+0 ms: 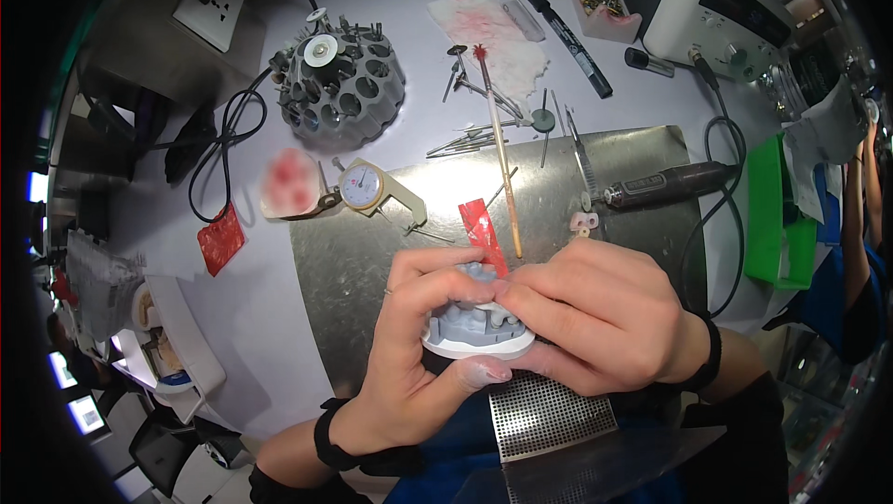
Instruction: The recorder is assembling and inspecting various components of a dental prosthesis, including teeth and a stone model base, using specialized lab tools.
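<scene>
My left hand (419, 346) holds a grey dental model (459, 325) on a white base, its fingers over the top and its thumb under the front edge. From the right, the fingers of my right hand (605, 318) close on the same model, the fingertips pressing on its teeth. A whitish tooth-shaped piece (503, 314) shows on the model just below those fingertips. Directly beyond my hands lies a red strip (478, 230), its near end partly hidden behind the fingers. The thin-handled brush (499, 146) lies just past it, red at its far tip.
A metal plate (349, 271) covers the bench. Around it are a dial caliper (363, 185), grey bur holder (342, 86), handpiece (670, 185) with cord, loose burs (470, 141), black marker (567, 41), green tray (765, 216) and control unit (712, 16). A perforated metal sheet (551, 417) lies below my hands.
</scene>
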Demonstrator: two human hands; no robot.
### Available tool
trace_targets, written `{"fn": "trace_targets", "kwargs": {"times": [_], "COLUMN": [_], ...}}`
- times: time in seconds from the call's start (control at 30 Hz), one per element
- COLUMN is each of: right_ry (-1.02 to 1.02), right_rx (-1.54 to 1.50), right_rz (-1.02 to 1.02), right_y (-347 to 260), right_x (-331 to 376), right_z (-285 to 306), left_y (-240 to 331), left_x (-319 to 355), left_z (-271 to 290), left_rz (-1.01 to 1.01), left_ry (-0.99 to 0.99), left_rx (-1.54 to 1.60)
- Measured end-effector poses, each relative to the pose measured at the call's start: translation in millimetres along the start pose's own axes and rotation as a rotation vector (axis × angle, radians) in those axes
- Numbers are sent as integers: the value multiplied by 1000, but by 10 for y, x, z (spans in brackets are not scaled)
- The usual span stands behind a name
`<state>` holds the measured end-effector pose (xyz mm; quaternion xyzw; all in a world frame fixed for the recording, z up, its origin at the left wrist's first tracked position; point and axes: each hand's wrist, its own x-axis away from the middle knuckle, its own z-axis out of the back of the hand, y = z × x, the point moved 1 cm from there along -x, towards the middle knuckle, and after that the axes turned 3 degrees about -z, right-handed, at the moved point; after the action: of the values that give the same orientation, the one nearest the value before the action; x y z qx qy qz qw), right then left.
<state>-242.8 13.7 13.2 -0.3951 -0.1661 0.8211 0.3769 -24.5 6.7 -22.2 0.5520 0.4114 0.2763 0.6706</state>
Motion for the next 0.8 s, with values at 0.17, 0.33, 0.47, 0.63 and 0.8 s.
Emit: {"fn": "trace_targets", "kwargs": {"times": [0.17, 0.33, 0.47, 0.63, 0.8], "right_ry": [-23, -33, -18, -50, -38], "right_rx": [-54, -56, 37, -19, -9], "right_rz": [-31, -70, 0, -15, -66], "right_y": [-2, -19, -33, -42, -39], "right_x": [-6, -5, 22, 1, -3], "right_z": [24, 21, -8, 27, 5], "left_y": [-20, 22, 2, 14, 39], "left_x": [-11, -3, 13, 35, 27], "left_z": [-4, -50, -79, -71, -77], "left_rz": [-25, -15, -17, 1, 11], "left_ry": [-26, -6, 27, 9, -11], "left_rx": [7, -55, -16, -20, -74]}}
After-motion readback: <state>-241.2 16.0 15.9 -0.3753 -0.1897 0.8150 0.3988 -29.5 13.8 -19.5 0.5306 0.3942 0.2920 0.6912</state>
